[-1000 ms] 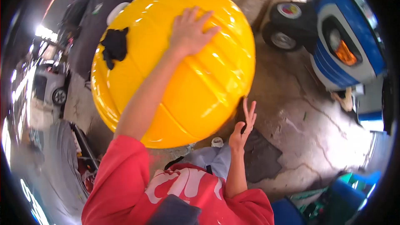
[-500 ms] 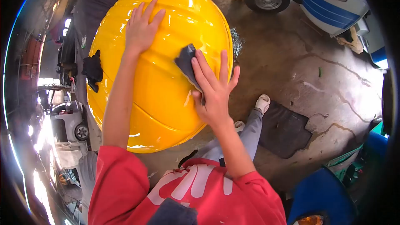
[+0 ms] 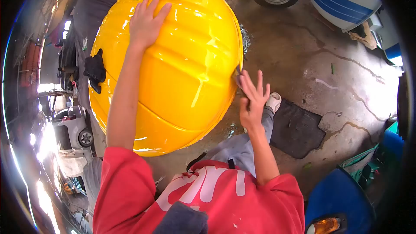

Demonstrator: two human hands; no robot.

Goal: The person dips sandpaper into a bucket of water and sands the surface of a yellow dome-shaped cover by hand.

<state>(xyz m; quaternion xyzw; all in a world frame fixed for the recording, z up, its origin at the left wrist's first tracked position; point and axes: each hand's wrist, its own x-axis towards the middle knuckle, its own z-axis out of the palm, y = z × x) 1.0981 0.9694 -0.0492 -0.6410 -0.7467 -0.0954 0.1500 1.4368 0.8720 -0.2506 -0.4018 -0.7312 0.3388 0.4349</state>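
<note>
A glossy yellow car body panel (image 3: 182, 91), curved and wet-looking with bright reflections, fills the middle of the head view. My left hand (image 3: 146, 25) rests flat on its upper part, fingers spread and holding nothing. At the panel's right edge is my right hand (image 3: 253, 99), its fingers stretched and partly apart. It holds a thin dark grey cloth (image 3: 238, 77) against the rim; most of the cloth is hidden behind the fingers and edge. A black crumpled piece (image 3: 95, 70) lies on the panel's left edge.
A black floor mat (image 3: 299, 129) lies on the wet concrete floor (image 3: 333, 78) to the right. A white and blue vehicle (image 3: 344, 4) stands at upper right, a blue body part (image 3: 340, 199) with an orange lamp at lower right. A silver vehicle (image 3: 71, 132) is at left.
My right hand has slid right with the dark cloth, from the panel's surface to its right edge. My left hand stays in about the same place.
</note>
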